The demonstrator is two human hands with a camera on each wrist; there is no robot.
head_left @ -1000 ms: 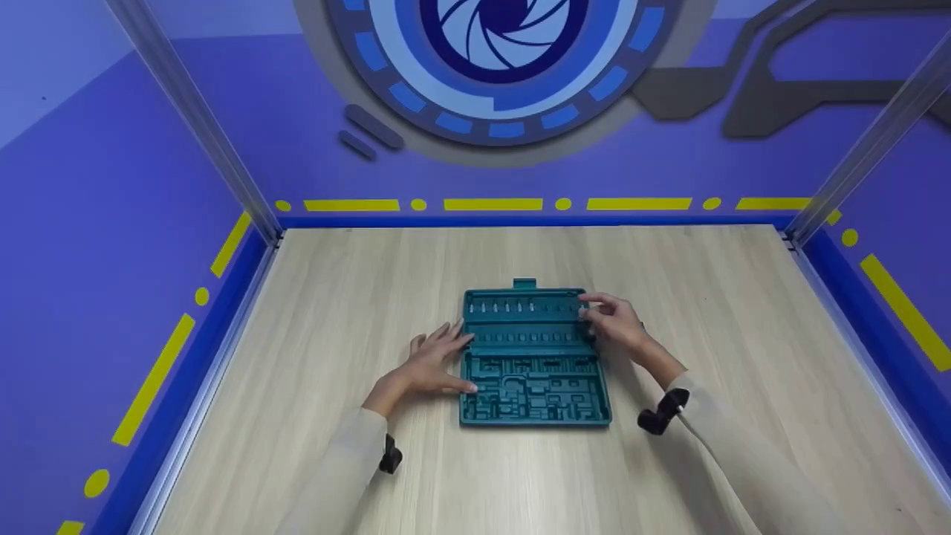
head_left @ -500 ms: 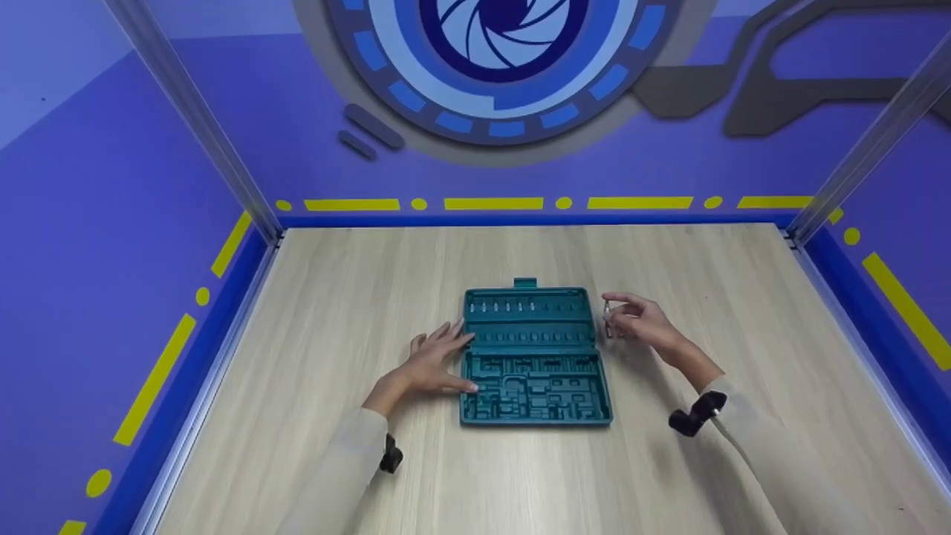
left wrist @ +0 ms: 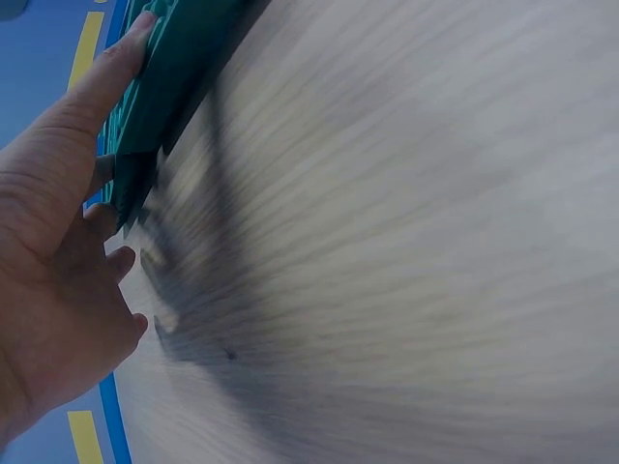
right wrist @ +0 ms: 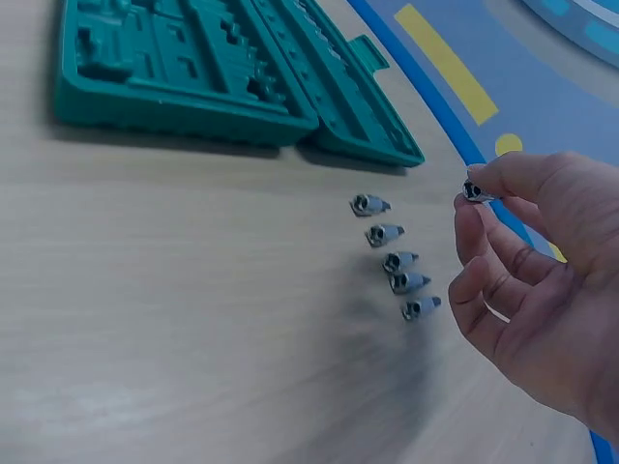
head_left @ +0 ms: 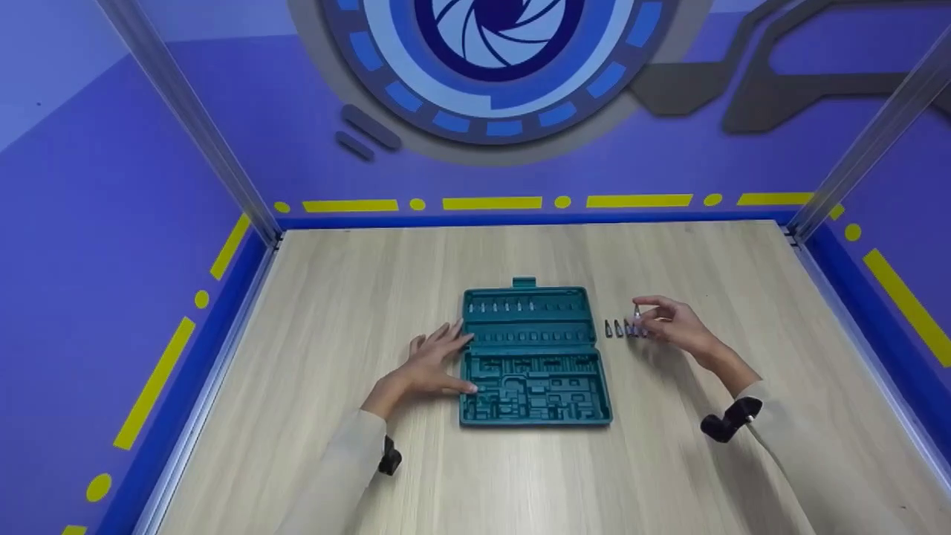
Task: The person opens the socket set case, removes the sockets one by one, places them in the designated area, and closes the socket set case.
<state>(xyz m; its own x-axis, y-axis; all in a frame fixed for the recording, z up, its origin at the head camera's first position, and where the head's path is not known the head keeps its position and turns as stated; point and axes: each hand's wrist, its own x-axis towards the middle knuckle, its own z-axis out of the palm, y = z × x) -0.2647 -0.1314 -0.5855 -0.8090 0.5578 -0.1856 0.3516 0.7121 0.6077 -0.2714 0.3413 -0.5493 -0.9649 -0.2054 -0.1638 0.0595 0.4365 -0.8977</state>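
A green plastic tool case (head_left: 535, 388) lies spread flat on the table, with several socket bits (head_left: 507, 306) in the slots of its upper half. My left hand (head_left: 432, 364) rests along its left edge, fingers straight and spread, the thumb (left wrist: 114, 72) over the rim. To the right of the case, my right hand (head_left: 680, 327) pinches one silver socket bit (right wrist: 474, 191) between thumb and index finger. Below that hand, several more socket bits (right wrist: 384, 235) stand upright on the table in a short row, partly hidden by the fingers in the head view.
The moulded lower half of the case shows bare recesses. A green latch tab (head_left: 524, 282) sticks out from its far edge. The wooden table (head_left: 356, 282) is bounded by blue and purple panels (head_left: 245, 163) at the back and sides.
My right hand has taken a socket bit from the upper right of the case and carried it right, over the standing row. My left hand has stayed put.
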